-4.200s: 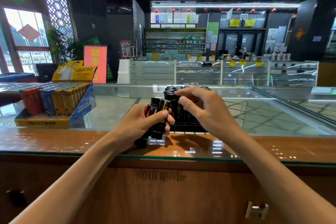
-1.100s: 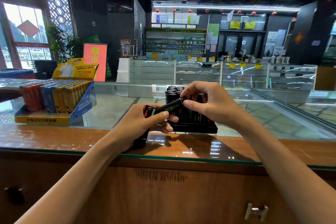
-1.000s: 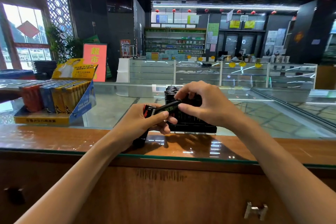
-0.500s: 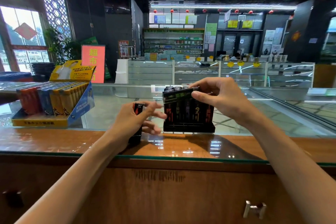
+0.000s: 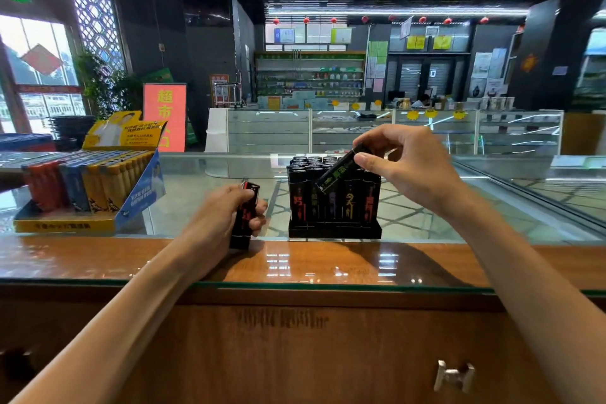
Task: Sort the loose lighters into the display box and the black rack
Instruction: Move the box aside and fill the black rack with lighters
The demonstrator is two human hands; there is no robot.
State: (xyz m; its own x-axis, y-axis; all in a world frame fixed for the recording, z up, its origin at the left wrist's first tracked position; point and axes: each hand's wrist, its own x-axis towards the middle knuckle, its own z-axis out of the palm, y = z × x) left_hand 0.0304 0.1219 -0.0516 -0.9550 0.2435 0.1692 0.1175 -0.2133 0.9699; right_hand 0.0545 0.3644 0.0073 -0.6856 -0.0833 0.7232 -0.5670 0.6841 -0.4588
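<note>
A: Head view, item one?
B: Right hand (image 5: 406,170), fingers pinched on a black lighter with green print (image 5: 337,170). The lighter is tilted, its lower end down against the front row of the black rack (image 5: 334,229), its upper end between thumb and fingertips.

A: The rack itself?
B: Directly below and to the left of the right hand, standing on the glass counter (image 5: 426,226) at the edge of its wooden strip. It holds rows of upright black lighters; the front row shows red, green, purple and yellow markings.

A: Item two?
B: Left hand (image 5: 229,220), curled around a black lighter with red print (image 5: 244,213). That lighter stands roughly upright, its base touching the counter, its red top showing above the thumb. It sits just left of the rack, apart from it.

A: The display box?
B: A yellow and blue display box (image 5: 85,193), well to the left of the left hand, on the same counter. Its lid flap stands up at the back. Inside, lighters are ranked by colour: red, then blue, then yellow.

A: Any loose lighters lying on the counter?
B: Only the two in the hands are visible.
</note>
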